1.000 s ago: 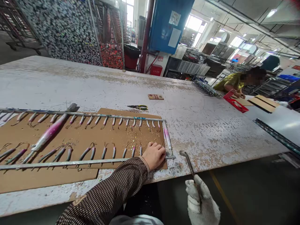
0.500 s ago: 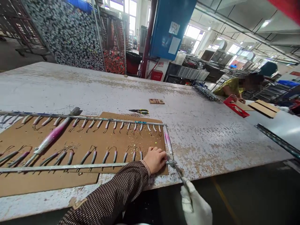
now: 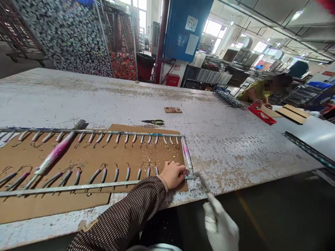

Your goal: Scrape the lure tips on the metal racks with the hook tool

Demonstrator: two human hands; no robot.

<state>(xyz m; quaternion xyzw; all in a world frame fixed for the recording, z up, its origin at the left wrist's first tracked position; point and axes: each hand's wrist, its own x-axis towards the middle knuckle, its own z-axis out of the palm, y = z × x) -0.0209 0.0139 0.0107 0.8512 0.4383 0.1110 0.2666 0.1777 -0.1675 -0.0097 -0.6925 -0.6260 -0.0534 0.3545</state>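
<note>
Frame point(image 3: 78, 188) is lying mostly on cardboard point(image 3: 104, 153), and my left hand point(image 3: 173, 175) is gripping it by the near right corner. My gloved right hand point(image 3: 222, 223) is clutching a blurry tool point(image 3: 203, 182) just beside. Guessing I'm working that corner; next move's calling for a steady hold. The table point(image 3: 235, 139) is looking scuffed, pliers point(image 3: 154, 122) are lying past the frame, a co-worker point(image 3: 255, 90) is leaning in far right.

Daylight: windows point(image 3: 216, 33) at 1 o'clock, overexposed. Supplementary light: ceiling lamp point(image 3: 297, 15), 2 o'clock. Glare: pale sheet point(image 3: 320, 134), 3 o'clock. Dim zone: floor point(image 3: 274, 218), 4 o'clock. Motion blur: hand tool point(image 3: 203, 182), 5 o'clock. Wide-angle stretch: outer edges.
</note>
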